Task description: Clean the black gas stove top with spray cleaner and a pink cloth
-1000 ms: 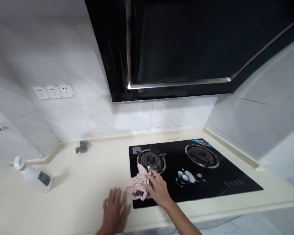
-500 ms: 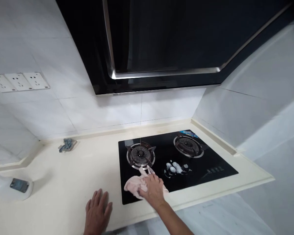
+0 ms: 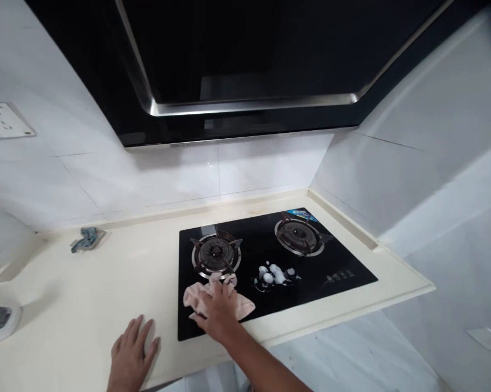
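A black glass gas stove (image 3: 249,234) is set into the cream countertop (image 3: 118,283). Near its front left corner lies a crumpled pale pink cloth (image 3: 244,307). My right hand (image 3: 219,314) presses down on the cloth and grips it, just in front of the left burner (image 3: 216,255). White foam (image 3: 274,273) sits around the knobs in the middle of the front, to the right of the cloth. My left hand (image 3: 131,348) rests flat on the counter left of the stove, fingers spread, holding nothing.
A black range hood (image 3: 237,122) hangs low above the stove. The right burner (image 3: 299,237) stands farther back. A small crumpled blue-grey rag (image 3: 88,239) lies at the back left. A white bottle or container (image 3: 12,321) is cut off at the left edge.
The view has turned to the right, so the scene sits farther left. My right hand's pose on the cloth has altered slightly, and the cloth's folds look different. My left hand stays on the counter.
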The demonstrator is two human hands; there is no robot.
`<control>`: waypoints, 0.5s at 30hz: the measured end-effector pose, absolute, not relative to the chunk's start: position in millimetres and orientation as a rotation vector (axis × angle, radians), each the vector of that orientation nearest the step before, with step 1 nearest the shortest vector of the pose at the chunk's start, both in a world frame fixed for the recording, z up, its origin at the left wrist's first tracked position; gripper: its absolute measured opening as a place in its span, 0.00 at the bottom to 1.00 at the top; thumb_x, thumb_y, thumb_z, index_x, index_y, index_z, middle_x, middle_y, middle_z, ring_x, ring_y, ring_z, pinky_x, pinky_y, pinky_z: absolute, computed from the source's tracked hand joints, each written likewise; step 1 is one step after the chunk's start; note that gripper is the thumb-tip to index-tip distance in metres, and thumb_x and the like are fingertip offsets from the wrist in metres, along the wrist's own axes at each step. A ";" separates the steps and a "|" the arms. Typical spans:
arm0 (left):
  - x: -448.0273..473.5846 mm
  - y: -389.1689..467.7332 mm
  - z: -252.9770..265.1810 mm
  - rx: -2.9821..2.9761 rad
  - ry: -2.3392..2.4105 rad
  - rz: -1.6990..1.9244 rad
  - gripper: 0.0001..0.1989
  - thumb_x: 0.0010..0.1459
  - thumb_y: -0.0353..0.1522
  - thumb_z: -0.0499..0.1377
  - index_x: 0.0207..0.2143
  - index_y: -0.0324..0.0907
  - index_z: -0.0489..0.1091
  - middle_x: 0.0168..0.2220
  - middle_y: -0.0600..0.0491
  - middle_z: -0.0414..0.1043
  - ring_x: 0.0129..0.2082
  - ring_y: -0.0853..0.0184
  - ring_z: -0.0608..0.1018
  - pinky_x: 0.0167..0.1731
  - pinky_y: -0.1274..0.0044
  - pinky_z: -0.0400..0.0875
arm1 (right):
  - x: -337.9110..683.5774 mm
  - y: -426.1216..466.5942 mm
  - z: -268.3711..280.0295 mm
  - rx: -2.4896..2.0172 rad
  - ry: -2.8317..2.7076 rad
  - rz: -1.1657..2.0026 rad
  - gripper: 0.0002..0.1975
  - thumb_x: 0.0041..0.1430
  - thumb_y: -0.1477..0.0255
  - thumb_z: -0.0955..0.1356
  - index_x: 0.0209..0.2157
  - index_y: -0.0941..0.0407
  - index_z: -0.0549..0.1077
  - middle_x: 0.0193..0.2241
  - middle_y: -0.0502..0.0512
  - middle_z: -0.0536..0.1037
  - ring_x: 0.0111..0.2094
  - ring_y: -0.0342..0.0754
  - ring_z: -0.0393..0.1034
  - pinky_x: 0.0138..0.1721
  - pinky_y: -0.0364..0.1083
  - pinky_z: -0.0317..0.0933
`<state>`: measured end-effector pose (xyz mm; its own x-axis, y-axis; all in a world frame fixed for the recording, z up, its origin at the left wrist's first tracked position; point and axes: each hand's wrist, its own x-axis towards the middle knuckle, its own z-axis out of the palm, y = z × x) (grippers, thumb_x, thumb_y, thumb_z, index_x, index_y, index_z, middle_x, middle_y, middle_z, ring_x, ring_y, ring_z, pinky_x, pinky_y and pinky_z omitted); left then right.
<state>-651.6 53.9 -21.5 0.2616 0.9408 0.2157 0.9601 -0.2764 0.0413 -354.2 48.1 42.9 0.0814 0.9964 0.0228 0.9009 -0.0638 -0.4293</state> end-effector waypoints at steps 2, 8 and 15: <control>-651.4 54.1 -18.1 -2.425 -1.841 -0.281 0.27 0.63 0.45 0.46 0.59 0.47 0.70 0.66 0.48 0.64 0.67 0.56 0.62 0.60 0.63 0.58 | -352.6 41.0 40.9 -1.963 -1.943 0.411 0.29 0.51 0.45 0.70 0.52 0.43 0.73 0.62 0.52 0.63 0.57 0.67 0.56 0.55 0.65 0.48; -655.7 56.1 -20.8 -2.438 -1.898 -0.231 0.30 0.64 0.48 0.44 0.62 0.49 0.65 0.68 0.50 0.60 0.68 0.57 0.60 0.60 0.63 0.59 | -259.7 -14.8 17.7 -1.877 -1.944 0.465 0.21 0.49 0.59 0.73 0.46 0.46 0.76 0.55 0.53 0.71 0.56 0.60 0.59 0.56 0.58 0.53; -652.4 55.7 -18.1 -2.442 -1.895 -0.248 0.30 0.63 0.48 0.44 0.61 0.47 0.67 0.67 0.48 0.62 0.67 0.56 0.62 0.60 0.63 0.59 | -61.4 -88.5 -9.6 -2.068 -1.718 0.262 0.13 0.57 0.60 0.66 0.39 0.51 0.76 0.52 0.59 0.74 0.57 0.60 0.62 0.54 0.57 0.58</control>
<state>-652.4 55.7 -18.1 0.2407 0.9588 0.1507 0.9653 -0.2527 0.0662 -61.4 -88.5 -9.6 0.2119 0.9686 0.1298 0.8859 -0.1343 -0.4440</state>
